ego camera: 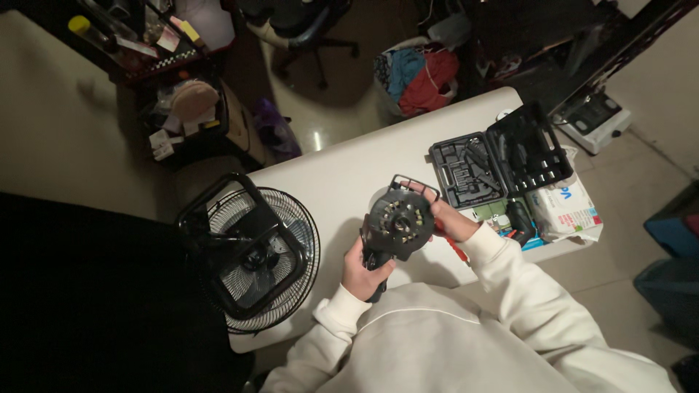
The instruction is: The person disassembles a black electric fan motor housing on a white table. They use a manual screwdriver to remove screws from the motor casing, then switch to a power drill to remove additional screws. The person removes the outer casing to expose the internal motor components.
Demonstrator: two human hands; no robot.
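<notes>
Fan (251, 251) sits lower left on the table (342, 171), open toolcase (495, 164) upper right; left hand (362, 271) and right hand (445, 215) both grip the round black motor unit (399, 222) mid-frame.

Over the white bench (342, 175), the left hand (362, 271) and right hand (448, 217) hold a black round motor housing (399, 222), beside a black fan (251, 251) and open tool case (499, 160).

A round black motor housing (399, 220) is held up above the white table (342, 167), its flat disc face turned up toward the camera. The face shows a ring of small pale metal contacts around a dark hub. A black wire bracket juts from its far edge. A dark body extends below, toward the table's near edge.
</notes>
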